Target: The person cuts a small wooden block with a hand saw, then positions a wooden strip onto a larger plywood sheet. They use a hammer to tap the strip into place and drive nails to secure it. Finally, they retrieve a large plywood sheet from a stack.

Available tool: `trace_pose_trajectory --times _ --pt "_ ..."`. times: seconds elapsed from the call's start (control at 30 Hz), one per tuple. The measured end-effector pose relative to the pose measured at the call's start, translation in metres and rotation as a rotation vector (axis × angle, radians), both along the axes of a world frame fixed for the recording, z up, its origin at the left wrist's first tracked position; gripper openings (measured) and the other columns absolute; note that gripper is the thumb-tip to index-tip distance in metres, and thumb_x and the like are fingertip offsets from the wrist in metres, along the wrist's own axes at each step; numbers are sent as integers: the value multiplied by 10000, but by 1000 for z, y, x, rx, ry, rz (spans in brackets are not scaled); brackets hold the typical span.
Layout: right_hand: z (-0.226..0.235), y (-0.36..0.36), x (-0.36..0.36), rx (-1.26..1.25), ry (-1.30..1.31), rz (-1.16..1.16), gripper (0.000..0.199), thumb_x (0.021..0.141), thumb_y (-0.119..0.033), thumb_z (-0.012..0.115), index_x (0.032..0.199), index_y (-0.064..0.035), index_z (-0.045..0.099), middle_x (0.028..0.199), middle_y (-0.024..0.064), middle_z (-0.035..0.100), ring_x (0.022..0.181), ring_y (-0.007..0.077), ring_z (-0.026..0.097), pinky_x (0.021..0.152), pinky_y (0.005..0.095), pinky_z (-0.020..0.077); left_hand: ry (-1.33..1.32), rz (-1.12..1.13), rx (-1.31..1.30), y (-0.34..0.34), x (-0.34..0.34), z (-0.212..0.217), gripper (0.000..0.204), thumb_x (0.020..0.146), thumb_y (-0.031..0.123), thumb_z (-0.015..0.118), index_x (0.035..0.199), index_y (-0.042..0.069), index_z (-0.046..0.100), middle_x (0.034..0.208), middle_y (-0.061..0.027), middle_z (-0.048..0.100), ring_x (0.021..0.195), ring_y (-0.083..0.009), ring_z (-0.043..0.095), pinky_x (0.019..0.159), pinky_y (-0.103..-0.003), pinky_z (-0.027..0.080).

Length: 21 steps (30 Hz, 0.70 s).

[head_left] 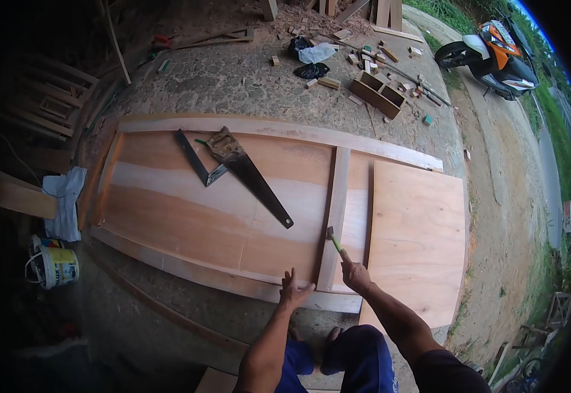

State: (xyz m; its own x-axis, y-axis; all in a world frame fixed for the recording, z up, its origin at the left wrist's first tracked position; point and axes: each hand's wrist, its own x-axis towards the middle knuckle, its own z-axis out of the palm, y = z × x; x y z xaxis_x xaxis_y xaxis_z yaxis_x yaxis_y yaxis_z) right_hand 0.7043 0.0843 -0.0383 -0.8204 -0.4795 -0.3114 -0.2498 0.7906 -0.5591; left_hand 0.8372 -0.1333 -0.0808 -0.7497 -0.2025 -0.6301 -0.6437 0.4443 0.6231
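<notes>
My right hand (356, 276) grips a hammer (336, 243) by its green handle, its dark head over the wooden crosspiece (335, 209) of a large panel frame. Whether the head touches the wood I cannot tell. My left hand (294, 291) is open with fingers spread, above the near rail (233, 282) of that frame. A handsaw (254, 180) with a wooden handle lies on the frame's plywood panel (167, 203). Beside the saw is a metal try square (195, 160). A plywood sheet (419, 229) covers the frame's right end.
Wood offcuts (364, 62), an open wooden box (377, 95) and black plastic bags (312, 71) lie on the ground beyond. A paint bucket (59, 265) and a white cloth (65, 203) are at the left. A motorcycle (495, 59) stands at the far right.
</notes>
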Motion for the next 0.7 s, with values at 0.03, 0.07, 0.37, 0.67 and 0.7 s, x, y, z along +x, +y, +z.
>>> trace_pose_trajectory --times 0.03,0.07,0.37,0.67,0.7 --pt "4 8 -3 70 -51 -39 493 1004 -161 487 1459 2 388 766 290 649 718 485 655 616 596 496 -17 -6 95 -2 7 28 1112 820 547 751 1603 18 164 1610 -350 181 1490 -493 222 1176 -524 299" --pt "11 5 -10 -57 -6 -88 442 993 -167 480 1395 12 441 746 292 649 736 481 665 627 601 503 -32 5 180 -12 19 58 1054 854 504 740 1600 14 180 1593 -352 232 1487 -455 268 1162 -496 334" --pt "168 55 110 114 -268 -281 311 926 -305 598 1114 -60 629 910 243 712 839 447 696 789 572 549 -621 1178 67 -78 284 285 274 982 237 598 1145 24 655 868 -89 638 678 -192 639 550 -350 492" --pt "364 160 135 475 -783 -781 198 897 -116 547 877 55 643 668 144 642 517 240 639 435 386 494 -600 1128 283 -93 306 376 437 945 282 597 1308 37 594 1212 -157 603 987 -279 639 752 -477 537" --pt "370 172 134 448 -791 -899 175 875 -92 547 825 50 638 647 134 625 517 237 634 427 379 482 -565 1125 258 -99 281 387 500 937 308 606 1353 33 569 1281 -176 579 1008 -283 629 764 -483 540"
